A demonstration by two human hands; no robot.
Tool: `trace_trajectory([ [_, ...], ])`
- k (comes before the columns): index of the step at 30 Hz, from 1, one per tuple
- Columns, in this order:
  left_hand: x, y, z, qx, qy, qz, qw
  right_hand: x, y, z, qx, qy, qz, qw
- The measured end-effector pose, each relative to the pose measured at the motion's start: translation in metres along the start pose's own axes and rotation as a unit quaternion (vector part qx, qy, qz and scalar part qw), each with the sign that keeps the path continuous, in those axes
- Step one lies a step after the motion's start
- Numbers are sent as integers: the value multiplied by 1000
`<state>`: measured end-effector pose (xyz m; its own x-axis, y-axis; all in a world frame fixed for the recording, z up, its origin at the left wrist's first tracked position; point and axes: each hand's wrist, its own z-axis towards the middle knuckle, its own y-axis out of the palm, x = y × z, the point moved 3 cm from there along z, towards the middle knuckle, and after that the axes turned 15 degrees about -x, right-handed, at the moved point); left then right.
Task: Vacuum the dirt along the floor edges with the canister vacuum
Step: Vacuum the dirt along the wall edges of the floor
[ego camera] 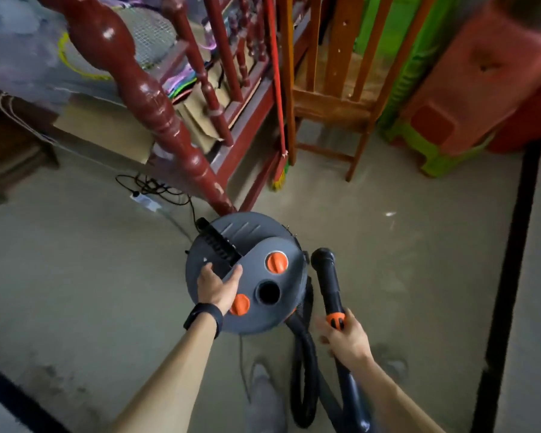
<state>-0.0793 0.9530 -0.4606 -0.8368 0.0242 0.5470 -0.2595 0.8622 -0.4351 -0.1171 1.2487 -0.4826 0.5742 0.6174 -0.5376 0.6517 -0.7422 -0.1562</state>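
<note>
**Now both hands are on the canister vacuum**

Squarely in the middle of the view, the canister vacuum [247,276] stands upright on the dusty concrete floor [75,276], just beside the foot of a dark red turned wooden post [156,114]. Its round grey lid faces up, showing two orange knobs [277,262] and an open round port [267,292].

The left hand [219,284], with a black wristband [203,317] on its wrist, grips the near end of the black carry handle [219,245], thumb on one side and fingers curled over the other. The right hand [345,339] is wrapped round the black hose tube [328,282] at its orange collar, and the tube's open end points away beside the lid. A corrugated hose [305,370] loops on the floor below the canister, next to a grey shoe [263,395].

Behind the post lie a power strip [144,198] and tangled black cable. A red-handled broom [277,89] leans between the red frame and a wooden chair [334,98]; stacked green and orange plastic stools [450,104] stand at the right.
</note>
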Motion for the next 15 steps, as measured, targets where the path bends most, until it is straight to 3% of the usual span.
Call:
trace_trajectory([
  [5,-7,-9,59,-98,32,-33,994,5,66,49,19,-30,135,990],
  [7,-4,-9,73,-93,38,-111,989,6,83,64,40,-56,158,985],
  [9,-5,-2,80,-138,23,-233,962,11,94,75,51,-63,189,979],
  [11,-8,7,87,-180,-1,-280,943,18,101,83,57,-60,226,971],
  [15,-4,13,88,-106,-25,-200,974,24,102,82,91,-38,171,980],
])
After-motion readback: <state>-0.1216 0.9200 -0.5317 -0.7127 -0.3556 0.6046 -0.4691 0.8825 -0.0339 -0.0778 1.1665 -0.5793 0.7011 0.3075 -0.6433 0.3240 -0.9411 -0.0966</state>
